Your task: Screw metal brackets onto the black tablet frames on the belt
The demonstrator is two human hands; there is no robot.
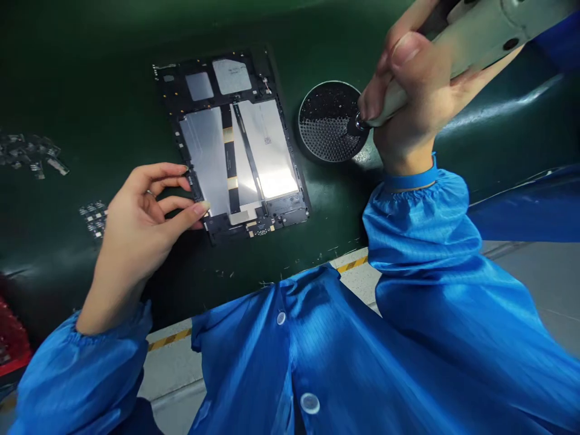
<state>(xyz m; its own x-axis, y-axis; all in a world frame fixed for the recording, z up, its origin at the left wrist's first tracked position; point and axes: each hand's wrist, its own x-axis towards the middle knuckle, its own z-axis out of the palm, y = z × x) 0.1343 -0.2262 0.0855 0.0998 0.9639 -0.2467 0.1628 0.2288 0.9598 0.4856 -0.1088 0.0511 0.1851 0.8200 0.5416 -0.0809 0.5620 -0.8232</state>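
Note:
An opened tablet with silver battery panels and dark ribbon cables lies on the green work surface. My left hand grips its left edge, thumb on top and fingers along the side. My right hand is wrapped round a pale electric screwdriver. The driver's tip reaches down into a round screw dish, which stands right of the tablet. Small dark screws lie in the dish over a dimpled base.
Small circuit boards lie in a pile at the far left, with more small boards behind my left wrist. A red container is at the lower left edge. The front edge of the green surface runs close to my body.

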